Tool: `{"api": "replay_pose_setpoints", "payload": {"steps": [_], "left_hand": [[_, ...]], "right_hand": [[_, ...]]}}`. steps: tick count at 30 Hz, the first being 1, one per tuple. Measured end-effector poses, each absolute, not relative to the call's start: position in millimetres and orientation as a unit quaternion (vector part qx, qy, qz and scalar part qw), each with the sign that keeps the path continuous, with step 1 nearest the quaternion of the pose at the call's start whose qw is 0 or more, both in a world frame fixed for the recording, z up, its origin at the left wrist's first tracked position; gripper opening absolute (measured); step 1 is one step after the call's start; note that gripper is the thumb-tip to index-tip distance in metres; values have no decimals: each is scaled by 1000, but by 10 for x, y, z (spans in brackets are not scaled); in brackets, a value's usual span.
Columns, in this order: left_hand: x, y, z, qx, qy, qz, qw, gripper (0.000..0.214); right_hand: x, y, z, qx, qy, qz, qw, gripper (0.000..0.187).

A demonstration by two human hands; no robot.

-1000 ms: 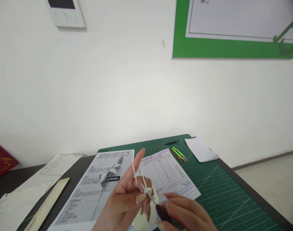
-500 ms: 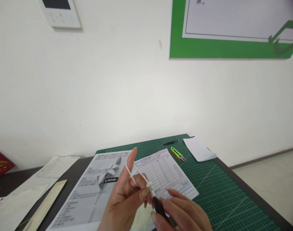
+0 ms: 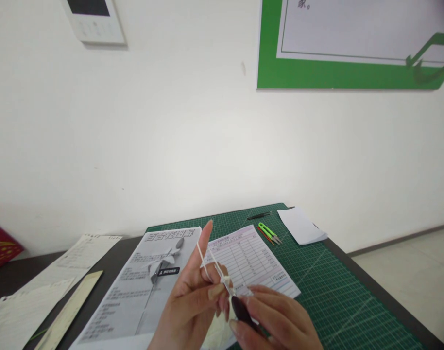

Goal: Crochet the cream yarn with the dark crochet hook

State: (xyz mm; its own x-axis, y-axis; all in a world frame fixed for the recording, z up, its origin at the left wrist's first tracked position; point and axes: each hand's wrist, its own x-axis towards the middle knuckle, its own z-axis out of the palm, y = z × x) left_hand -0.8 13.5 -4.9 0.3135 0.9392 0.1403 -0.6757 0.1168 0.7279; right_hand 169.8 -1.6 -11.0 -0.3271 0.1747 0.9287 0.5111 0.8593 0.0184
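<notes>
My left hand (image 3: 193, 301) is raised at the bottom centre, index finger pointing up with white yarn (image 3: 207, 260) looped over it. Its thumb and other fingers pinch a small white crochet piece (image 3: 226, 282). My right hand (image 3: 276, 323) sits just to the right, fingers closed round a crochet hook with a dark handle (image 3: 242, 311), whose tip is in the white stitches. A ball of white yarn (image 3: 214, 335) shows under the hands.
A green cutting mat (image 3: 334, 291) covers the dark table. On it lie a grey printed instruction sheet (image 3: 142, 277), a table-lined sheet (image 3: 251, 257), green thread snips (image 3: 268, 232), a dark pen-like tool (image 3: 259, 215) and white paper (image 3: 302, 226). Papers and a ruler (image 3: 72, 308) lie left.
Both hands stayed together at the bottom centre, shifting slightly. The left index finger dipped left then rose again, and the hook worked in the stitches.
</notes>
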Motion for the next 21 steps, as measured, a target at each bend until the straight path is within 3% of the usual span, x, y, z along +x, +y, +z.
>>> {"api": "replay_pose_setpoints", "payload": {"steps": [5,10,13,21], "left_hand": [[36,77,32,386,236,585,673,84],[-21,102,8,447,260,581,628,79],[-52,136,-6,468,266,573,618,79],[-76,150,60,432,267,562,653,90]], "right_hand": [[1504,-11,-180,-267,-756,-256,540,14],[1422,3,-243,-286,-677,-256,628,23],[1509,-6,-256,-270,-766,-169,558,12],[1428,-53,-364,-259,-647,24,717,20]]}}
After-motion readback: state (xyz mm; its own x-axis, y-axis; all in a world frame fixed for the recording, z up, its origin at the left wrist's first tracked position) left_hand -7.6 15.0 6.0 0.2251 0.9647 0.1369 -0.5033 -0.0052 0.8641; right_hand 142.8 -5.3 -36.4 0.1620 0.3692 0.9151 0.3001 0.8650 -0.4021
